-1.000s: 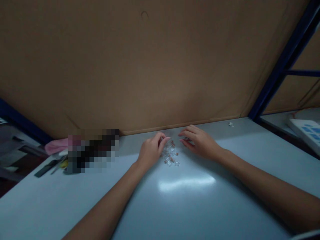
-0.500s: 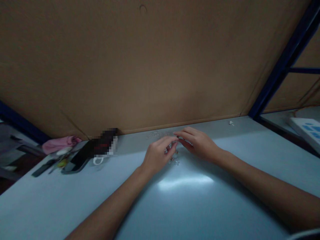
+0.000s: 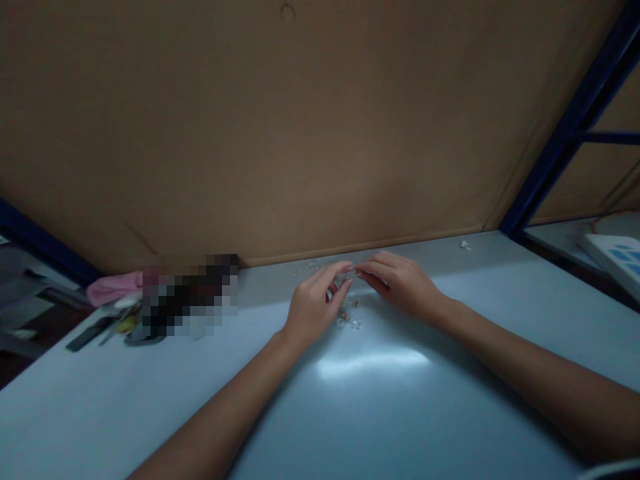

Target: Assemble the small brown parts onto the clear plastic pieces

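Head view showed the left grip point(image 3: 349, 273) and right grip point(image 3: 358, 271) narrow, nearly meeting; whether either held anything, I couldn't tell. Small clear pieces with brownish ends point(image 3: 345, 316) lay on the surface point(image 3: 390, 427) just nearside of both, closer to the left, long axes indistinct; other clear pieces point(image 3: 306, 268) lay beyond the left grip.

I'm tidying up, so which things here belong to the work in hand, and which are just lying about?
Apparently in use:
small clear and brownish pieces, near the left hand and right hand

Probably just lying about:
pink cloth
dark flat object
white scrap
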`<action>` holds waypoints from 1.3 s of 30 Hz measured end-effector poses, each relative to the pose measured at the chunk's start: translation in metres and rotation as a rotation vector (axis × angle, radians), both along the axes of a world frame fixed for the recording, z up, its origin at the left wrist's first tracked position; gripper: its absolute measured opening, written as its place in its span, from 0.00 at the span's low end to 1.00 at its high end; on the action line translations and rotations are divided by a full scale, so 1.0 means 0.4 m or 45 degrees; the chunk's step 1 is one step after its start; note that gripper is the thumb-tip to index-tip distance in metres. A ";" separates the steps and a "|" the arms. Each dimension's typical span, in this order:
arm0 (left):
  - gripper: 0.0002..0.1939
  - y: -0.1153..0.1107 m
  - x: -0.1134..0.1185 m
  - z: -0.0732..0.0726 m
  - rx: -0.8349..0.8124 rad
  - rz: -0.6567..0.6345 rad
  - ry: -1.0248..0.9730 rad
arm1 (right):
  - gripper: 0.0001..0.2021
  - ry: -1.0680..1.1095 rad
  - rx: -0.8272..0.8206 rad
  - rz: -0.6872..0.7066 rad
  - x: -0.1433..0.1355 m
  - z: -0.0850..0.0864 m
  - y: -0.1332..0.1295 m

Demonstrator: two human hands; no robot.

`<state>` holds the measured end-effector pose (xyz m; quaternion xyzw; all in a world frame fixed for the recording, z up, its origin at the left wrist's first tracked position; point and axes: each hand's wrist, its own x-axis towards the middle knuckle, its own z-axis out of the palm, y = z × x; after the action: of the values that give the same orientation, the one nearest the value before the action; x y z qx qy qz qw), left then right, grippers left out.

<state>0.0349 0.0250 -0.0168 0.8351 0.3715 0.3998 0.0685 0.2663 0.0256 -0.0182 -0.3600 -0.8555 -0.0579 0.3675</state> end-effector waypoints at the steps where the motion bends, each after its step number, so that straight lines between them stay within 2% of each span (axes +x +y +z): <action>1: 0.16 0.000 0.001 0.000 0.029 -0.016 0.003 | 0.11 0.007 0.012 0.000 0.001 0.000 0.001; 8: 0.16 0.007 -0.008 0.002 0.155 -0.090 -0.011 | 0.09 0.042 0.069 -0.044 0.007 0.008 0.006; 16: 0.15 0.026 -0.016 -0.001 0.211 0.078 -0.084 | 0.01 0.106 -0.021 -0.212 0.031 0.029 0.007; 22: 0.14 0.035 -0.024 0.008 0.296 0.321 -0.112 | 0.12 -0.029 -0.056 -0.240 0.033 0.024 0.014; 25: 0.15 0.047 -0.038 0.012 0.275 0.492 -0.090 | 0.12 -0.054 -0.079 -0.207 0.029 0.014 0.018; 29: 0.16 0.079 -0.064 0.003 0.159 0.654 -0.083 | 0.06 -0.060 -0.111 -0.139 0.028 0.002 0.020; 32: 0.13 0.106 -0.088 -0.005 0.081 0.742 -0.088 | 0.07 -0.056 -0.099 -0.141 0.029 -0.002 0.022; 36: 0.14 0.138 -0.130 -0.012 -0.033 0.956 -0.156 | 0.08 -0.073 -0.103 -0.168 0.028 -0.008 0.024; 39: 0.14 0.159 -0.161 -0.024 -0.217 1.073 -0.229 | 0.07 -0.105 -0.132 -0.200 0.028 -0.008 0.025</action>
<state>-0.0295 0.0885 -0.0262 0.5639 0.7039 0.4319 0.0004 0.2775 0.0355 -0.0216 -0.4417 -0.8410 -0.0569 0.3071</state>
